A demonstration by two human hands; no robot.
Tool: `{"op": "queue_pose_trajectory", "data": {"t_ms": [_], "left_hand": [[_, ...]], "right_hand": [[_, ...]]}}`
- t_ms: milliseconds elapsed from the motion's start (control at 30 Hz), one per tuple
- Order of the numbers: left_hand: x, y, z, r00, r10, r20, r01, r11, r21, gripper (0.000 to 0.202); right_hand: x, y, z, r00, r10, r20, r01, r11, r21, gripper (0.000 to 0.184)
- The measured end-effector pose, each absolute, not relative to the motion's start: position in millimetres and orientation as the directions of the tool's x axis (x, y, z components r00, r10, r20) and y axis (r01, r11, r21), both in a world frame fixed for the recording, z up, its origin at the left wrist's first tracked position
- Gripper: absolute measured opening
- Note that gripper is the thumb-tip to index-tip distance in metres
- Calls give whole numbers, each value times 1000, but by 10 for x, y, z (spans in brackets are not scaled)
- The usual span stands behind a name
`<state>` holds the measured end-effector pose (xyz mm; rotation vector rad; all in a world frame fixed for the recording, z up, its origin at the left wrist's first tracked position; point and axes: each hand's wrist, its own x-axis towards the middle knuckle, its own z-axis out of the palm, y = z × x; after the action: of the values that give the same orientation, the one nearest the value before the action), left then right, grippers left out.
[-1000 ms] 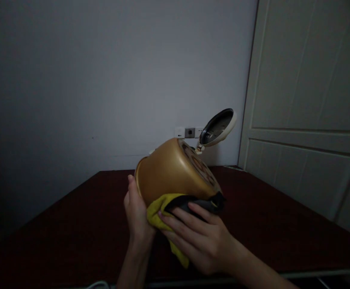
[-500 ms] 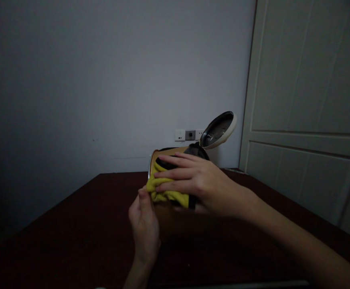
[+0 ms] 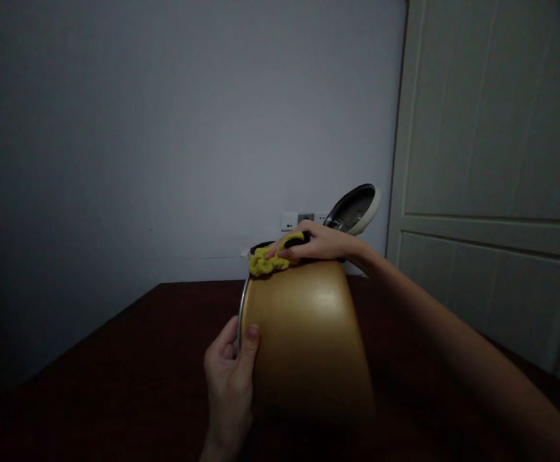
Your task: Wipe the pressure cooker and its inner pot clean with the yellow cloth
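A gold-coloured pot (image 3: 308, 327) with a shiny metal rim lies tilted on its side in front of me, its opening turned to the left. My left hand (image 3: 231, 378) grips the rim low down, thumb on the outer wall and fingers inside the edge. On top of the pot, my right hand (image 3: 325, 240) presses a crumpled yellow and black cloth (image 3: 272, 256) against the wall near the rim. Beyond that hand, a raised round lid (image 3: 354, 208) with a dark inside and pale edge shows; where it joins is hidden.
The dark red table (image 3: 178, 327) stretches back to a pale wall (image 3: 188, 128). Wall sockets (image 3: 288, 222) sit low behind the pot. A panelled white door or cupboard front (image 3: 491, 160) stands along the right side.
My right hand has moved the cloth up and back from the pot's near side to its top. My left hand has moved slightly lower on the rim, and more of the gold wall shows.
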<state>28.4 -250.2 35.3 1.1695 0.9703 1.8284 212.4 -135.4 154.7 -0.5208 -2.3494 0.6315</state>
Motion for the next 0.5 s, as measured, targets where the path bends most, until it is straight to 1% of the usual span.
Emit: {"op": "queue_pose_trajectory", "data": {"t_ms": [67, 133, 267, 333, 433, 500], "left_hand": [[272, -2518, 357, -294, 898, 327, -245, -401, 883, 44], [262, -2523, 362, -285, 916, 282, -297, -364, 883, 45], [221, -2509, 366, -301, 931, 209, -347, -310, 885, 46], [183, -2498, 365, -323, 929, 180, -370, -299, 879, 46], [116, -2479, 376, -340, 931, 136, -435, -284, 855, 43], [76, -2458, 397, -327, 940, 98, -514, -263, 816, 39]], "right_hand": [[2163, -1205, 1499, -693, 558, 458, 222, 769, -600, 30], [2195, -1069, 1431, -680, 590, 436, 193, 718, -669, 33], [2224, -914, 1276, -681, 600, 419, -2, 571, -821, 36], [2229, -907, 1199, -652, 634, 416, -97, 475, -875, 38], [2239, -933, 1081, -555, 709, 434, -214, 383, -899, 40], [2242, -941, 1004, -482, 733, 479, -288, 384, -877, 43]]}}
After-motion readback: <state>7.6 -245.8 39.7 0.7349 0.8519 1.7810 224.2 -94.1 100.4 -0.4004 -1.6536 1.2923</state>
